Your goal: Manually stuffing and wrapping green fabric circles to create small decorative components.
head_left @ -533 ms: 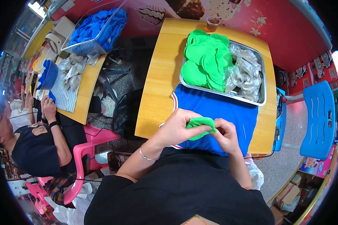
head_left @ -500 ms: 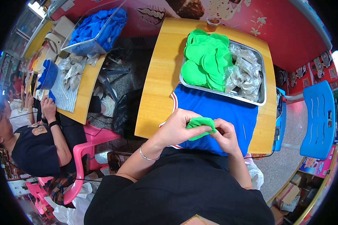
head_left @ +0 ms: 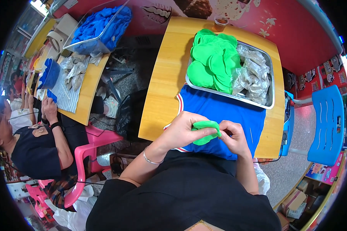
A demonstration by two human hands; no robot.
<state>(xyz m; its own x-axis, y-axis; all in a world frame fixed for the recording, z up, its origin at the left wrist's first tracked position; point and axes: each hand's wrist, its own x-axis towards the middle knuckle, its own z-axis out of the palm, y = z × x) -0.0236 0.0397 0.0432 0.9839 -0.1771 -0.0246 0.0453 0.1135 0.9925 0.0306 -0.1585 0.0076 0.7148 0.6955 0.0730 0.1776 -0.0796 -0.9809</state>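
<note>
Above the near edge of the table, my left hand [head_left: 186, 129] grips a green cloth piece [head_left: 205, 124], folded and standing up between thumb and fingers. My right hand [head_left: 234, 138] has its fingers pinched together at the right edge of that same piece; the exact fingertip contact is partly hidden. Under both hands lies a blue cloth [head_left: 219, 109] with a red-and-white striped trim, like a garment. A thin pale needle-like sliver [head_left: 251, 134] rests on it at the right. Beyond, a metal tray [head_left: 272, 92] holds a heap of flat green cloth pieces [head_left: 214, 57] and crumpled clear plastic bags [head_left: 254, 75] with greyish contents.
A cup of brown drink [head_left: 220, 24] stands at the table's far edge. Blue chair [head_left: 327, 125] at right. On the left, a person [head_left: 38, 150] sits on a pink chair [head_left: 83, 169] handling blue cloth, beside a clear bin [head_left: 100, 44] of blue cloth pieces and a blue tub [head_left: 49, 77].
The green piece has tilted and folded a little differently in my left hand. My right fingers have shifted slightly along its edge. The whole view has moved a touch.
</note>
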